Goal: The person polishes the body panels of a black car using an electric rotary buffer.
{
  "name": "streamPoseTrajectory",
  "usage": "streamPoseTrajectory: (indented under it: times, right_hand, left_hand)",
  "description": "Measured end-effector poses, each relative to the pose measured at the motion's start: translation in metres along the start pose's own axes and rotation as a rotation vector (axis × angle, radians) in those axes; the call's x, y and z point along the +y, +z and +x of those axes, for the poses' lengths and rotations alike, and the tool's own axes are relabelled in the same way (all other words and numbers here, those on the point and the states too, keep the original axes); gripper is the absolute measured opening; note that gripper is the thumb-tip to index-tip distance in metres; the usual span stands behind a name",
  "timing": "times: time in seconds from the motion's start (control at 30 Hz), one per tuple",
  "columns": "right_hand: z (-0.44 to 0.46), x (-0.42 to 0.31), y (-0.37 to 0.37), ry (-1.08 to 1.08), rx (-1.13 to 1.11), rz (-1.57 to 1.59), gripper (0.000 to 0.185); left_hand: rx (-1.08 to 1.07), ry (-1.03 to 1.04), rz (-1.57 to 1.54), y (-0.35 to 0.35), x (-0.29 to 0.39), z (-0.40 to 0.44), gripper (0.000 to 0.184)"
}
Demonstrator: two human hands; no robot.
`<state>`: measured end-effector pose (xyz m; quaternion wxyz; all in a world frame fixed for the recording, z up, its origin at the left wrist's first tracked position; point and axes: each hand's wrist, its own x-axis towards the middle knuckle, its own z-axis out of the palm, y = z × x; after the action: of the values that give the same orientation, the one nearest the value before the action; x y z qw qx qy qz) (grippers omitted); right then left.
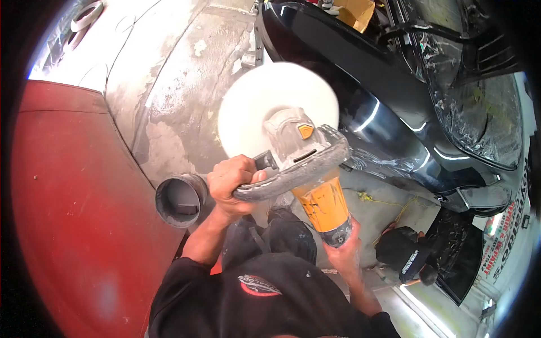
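A polishing machine [321,205] with a yellow-orange body and a grey head is held in front of my torso. My left hand [232,183] is wrapped round its dark front handle. Lower down, my right hand [345,250] grips the rear end of the yellow body. A large round white pad [279,84] sits on the far side of the head, close to the glossy black car panel [360,96]. Whether the pad touches the panel cannot be made out.
A red panel [79,208] fills the left side. Beside it stands a round grey container [180,201]. Another person in a black shirt [403,253] is low at the right, near a dark panel [459,253]. A yellow cord [394,204] lies on the floor.
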<state>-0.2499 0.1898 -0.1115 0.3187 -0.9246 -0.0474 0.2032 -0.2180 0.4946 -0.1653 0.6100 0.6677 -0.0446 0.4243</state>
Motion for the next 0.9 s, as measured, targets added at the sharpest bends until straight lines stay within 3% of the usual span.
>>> streamPoseTrajectory:
  times: [0.23, 0.63, 0.73, 0.9]
  right_hand:
    - [0.032, -0.063, 0.029, 0.083, -0.055, 0.120, 0.078]
    - [0.072, -0.138, 0.071, -0.115, 0.038, -0.067, 0.083]
    - [0.090, -0.167, 0.081, 0.008, 0.020, -0.178, 0.082]
    - [0.107, -0.190, 0.086, -0.043, 0.050, -0.121, 0.083]
  left_hand:
    - [0.079, -0.042, 0.031, -0.056, -0.016, 0.030, 0.025]
    - [0.148, -0.087, 0.115, -0.123, -0.076, 0.084, 0.021]
    - [0.176, -0.138, 0.216, -0.132, -0.090, 0.100, 0.023]
    - [0.248, -0.149, 0.205, -0.144, -0.117, 0.115, 0.019]
